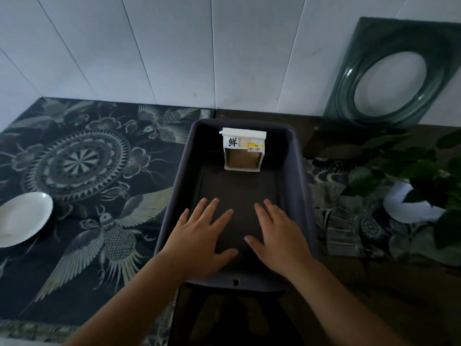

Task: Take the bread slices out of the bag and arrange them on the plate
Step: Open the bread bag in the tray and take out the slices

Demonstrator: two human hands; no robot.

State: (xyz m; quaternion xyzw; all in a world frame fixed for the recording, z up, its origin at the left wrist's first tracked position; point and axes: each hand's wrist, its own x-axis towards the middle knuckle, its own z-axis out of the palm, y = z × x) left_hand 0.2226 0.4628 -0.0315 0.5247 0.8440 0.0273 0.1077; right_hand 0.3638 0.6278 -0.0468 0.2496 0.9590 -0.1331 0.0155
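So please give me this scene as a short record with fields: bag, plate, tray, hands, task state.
bag: bread bag upright at far end of tray, closed
plate: white plate on patterned cloth, left of tray, nothing on it
tray: dark tray, centre
hands: left hand and right hand flat, open, inside tray
task state: no slices out yet

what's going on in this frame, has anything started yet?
Not really. A person has both hands flat and open, palms down, inside a dark tray: left hand, right hand. Neither holds anything. The bread bag stands upright at the far end of the tray, apparently folded shut at the top, untouched. The white plate sits off to the left on the patterned cloth, with no bread on it. So the task looks to be at its start.
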